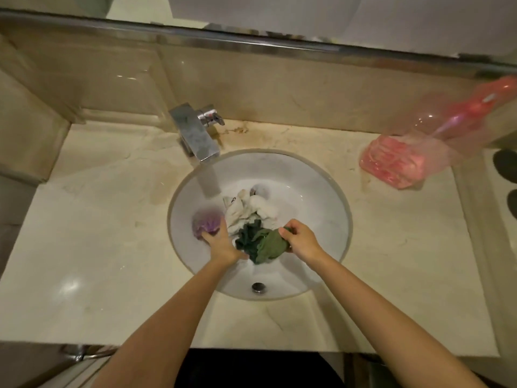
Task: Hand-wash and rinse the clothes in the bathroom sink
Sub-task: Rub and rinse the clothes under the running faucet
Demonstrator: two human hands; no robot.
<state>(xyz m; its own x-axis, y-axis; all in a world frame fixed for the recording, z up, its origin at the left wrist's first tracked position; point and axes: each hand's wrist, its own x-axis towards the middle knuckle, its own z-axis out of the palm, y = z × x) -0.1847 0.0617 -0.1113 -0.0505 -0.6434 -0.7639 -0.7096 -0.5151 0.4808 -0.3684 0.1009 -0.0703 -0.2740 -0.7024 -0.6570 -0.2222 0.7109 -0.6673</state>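
Right hand [300,238] fingers pinch the green cloth [265,243]; left hand [219,242] grips the purple cloth [207,224]. I'd rub each under the running water [208,182].

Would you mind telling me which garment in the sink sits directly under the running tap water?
The purple garment at the basin's left, gripped by the left hand; the white and green ones lie right of the stream.
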